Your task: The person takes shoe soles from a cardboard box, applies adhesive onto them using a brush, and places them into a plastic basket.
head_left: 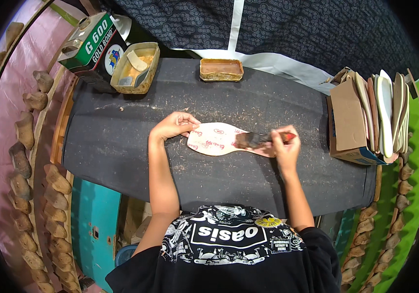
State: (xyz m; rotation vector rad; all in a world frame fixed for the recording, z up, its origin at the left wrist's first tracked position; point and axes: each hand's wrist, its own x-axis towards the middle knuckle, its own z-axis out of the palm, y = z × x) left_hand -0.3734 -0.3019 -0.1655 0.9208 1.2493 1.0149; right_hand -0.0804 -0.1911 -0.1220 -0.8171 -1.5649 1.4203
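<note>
A pale, shoe-sole-shaped insole (209,140) with red printing lies across the middle of the dark table, its wide end to the left. My left hand (176,125) pinches that wide end at its upper left edge, thumb and fingers closed on it. Over the narrower part, my right hand (286,146) grips a brush (254,140) with a dark, wide head and a bit of red at the handle. The brush is smeared by motion, and its head lies against or just above the insole; I cannot tell which. It hides part of the insole's right half.
Dark cloth (121,132) with scattered crumbs covers the table. At the far left stand a green metal can (89,49) and a crusted tray (116,80) holding flat pieces. A small tray (221,77) sits at the back. Right, a cardboard box (349,117) holds several insoles (384,115). Shoe lasts (23,129) line both sides.
</note>
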